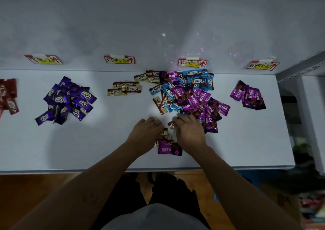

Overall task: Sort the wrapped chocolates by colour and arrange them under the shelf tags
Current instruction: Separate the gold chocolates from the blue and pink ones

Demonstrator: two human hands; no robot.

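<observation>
The left hand (146, 131) and right hand (190, 133) lay palm-down close together on the shelf (246, 141), with a few gold wrappers (165, 134) between them and one magenta piece (169, 148) just behind them, by the wrists. The right hand's fingers rested spread and fairly straight on the near edge of the mixed heap (186, 92), gripping nothing that showed. The left hand's fingers curled downward, and whether they pinched a wrapper could not be told. The step looked like picking gold out of the heap. It would go best by raking the gold ones clear first, lifting them free of the blue and magenta, and carrying them ahead and left of the left hand to the gold pile (124, 88). The stray magenta piece belonged in the magenta pile (248, 95), far right of the right hand. The purple pile (66, 100) sat well left. The red pile (9, 96) was cut off at the frame edge. The writing on the tags (119, 60) was too blurred to read surely, and the palms hid whatever lay under them.
</observation>
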